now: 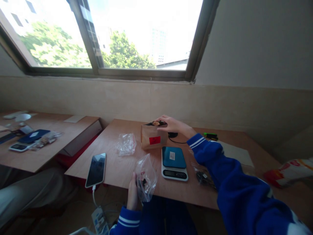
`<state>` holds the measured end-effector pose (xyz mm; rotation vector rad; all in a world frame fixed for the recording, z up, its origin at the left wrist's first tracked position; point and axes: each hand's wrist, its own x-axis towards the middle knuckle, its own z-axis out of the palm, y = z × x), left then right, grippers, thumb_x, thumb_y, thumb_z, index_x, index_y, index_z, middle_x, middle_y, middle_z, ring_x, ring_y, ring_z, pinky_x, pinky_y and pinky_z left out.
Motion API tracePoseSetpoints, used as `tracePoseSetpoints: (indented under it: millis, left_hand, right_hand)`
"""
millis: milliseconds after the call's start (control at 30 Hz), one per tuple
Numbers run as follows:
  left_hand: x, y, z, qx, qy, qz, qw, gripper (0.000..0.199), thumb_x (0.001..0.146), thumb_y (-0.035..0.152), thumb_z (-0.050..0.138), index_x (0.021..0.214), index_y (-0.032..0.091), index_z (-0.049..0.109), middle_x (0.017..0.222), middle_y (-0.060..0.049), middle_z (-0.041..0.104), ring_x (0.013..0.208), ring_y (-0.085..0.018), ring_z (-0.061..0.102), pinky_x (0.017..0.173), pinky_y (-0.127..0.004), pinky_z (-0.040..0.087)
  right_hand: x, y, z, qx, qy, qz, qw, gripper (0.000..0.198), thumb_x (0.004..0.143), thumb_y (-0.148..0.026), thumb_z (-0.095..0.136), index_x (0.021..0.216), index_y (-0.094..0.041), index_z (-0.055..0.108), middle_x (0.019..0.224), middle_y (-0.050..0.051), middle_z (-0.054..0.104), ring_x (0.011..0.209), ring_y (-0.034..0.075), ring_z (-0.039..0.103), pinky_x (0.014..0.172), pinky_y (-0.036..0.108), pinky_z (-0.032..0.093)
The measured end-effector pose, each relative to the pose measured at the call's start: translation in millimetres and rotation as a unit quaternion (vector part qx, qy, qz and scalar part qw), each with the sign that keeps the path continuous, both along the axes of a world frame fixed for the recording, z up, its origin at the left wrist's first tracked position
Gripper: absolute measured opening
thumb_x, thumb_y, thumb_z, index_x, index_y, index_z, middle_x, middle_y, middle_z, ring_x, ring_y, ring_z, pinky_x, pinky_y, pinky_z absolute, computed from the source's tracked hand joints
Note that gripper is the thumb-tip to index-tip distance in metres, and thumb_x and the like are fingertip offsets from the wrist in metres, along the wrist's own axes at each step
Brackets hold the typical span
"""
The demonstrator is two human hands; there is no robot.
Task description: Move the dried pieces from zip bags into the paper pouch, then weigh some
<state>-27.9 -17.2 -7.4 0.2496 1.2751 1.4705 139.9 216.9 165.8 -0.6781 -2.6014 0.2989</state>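
Note:
My left hand (132,191) is closed on the side of a clear plastic zip bag (148,174), which has a few small dark pieces inside. Up at the mouth of a brown paper bag (146,137) with a red label, my right hand (168,124) arches over the top edge, thumb and fingers apart. Brownish and dark contents show at that opening; my fingertips are partly hard to make out there. Between the hands and to the right sits a small kitchen scale (174,161) with a blue platform and white body. Its display is unreadable.
A crumpled clear bag (126,144) lies left of the paper bag. A phone (96,169) with a charging cable is at the table's left edge. Right are a bag of dark items (204,177), a paper sheet (234,153) and a red-white package (290,171). Another person's leg (31,192) is left.

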Motion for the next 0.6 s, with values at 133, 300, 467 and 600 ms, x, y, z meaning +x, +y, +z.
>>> tracePoseSetpoints:
  millis: [133, 300, 467, 600]
  left_hand:
    - [-0.3, -0.4, -1.9, 0.005, -0.005, -0.002, 1.000, 0.069, 0.054, 0.070, 0.067, 0.090, 0.010, 0.069, 0.052, 0.000, 0.056, 0.048, -0.013, 0.052, 0.044, -0.023, 0.038]
    - [-1.8, 0.1, -4.6, 0.004, -0.015, -0.005, 1.000, 0.070, 0.054, 0.069, 0.068, 0.090, 0.010, 0.068, 0.052, 0.000, 0.056, 0.045, -0.012, 0.051, 0.041, -0.023, 0.038]
    - [-0.1, 1.8, -2.1, -0.009, -0.031, 0.011, 0.999, 0.050, 0.068, 0.060, 0.063, 0.083, 0.012, 0.070, 0.049, -0.001, 0.056, 0.043, -0.012, 0.050, 0.041, -0.023, 0.039]
    - [2.4, 2.1, 3.2, -0.023, -0.040, 0.022, 0.999, 0.044, 0.078, 0.053, 0.052, 0.079, 0.013, 0.070, 0.048, -0.001, 0.056, 0.043, -0.014, 0.053, 0.041, -0.024, 0.039]
  right_hand:
    - [-2.1, 5.5, -5.9, -0.012, 0.045, -0.019, 0.999, 0.027, 0.086, -0.030, 0.057, 0.109, -0.017, 0.065, 0.103, 0.008, 0.060, 0.092, 0.018, 0.060, 0.084, 0.031, 0.048]
    - [-1.4, 9.7, -7.1, -0.035, 0.087, -0.101, 0.990, 0.032, 0.089, -0.039, 0.052, 0.099, -0.013, 0.067, 0.095, 0.009, 0.065, 0.077, 0.016, 0.060, 0.073, 0.028, 0.048]
    - [0.3, 5.8, -6.6, -0.083, 0.073, -0.073, 0.991, 0.027, 0.088, -0.025, 0.050, 0.109, -0.012, 0.062, 0.101, 0.010, 0.067, 0.081, 0.015, 0.060, 0.071, 0.025, 0.047]
    - [-2.2, 6.6, -13.3, -0.056, 0.081, -0.086, 0.991, 0.030, 0.086, -0.018, 0.051, 0.115, -0.013, 0.055, 0.088, 0.005, 0.065, 0.073, 0.013, 0.058, 0.069, 0.025, 0.047]
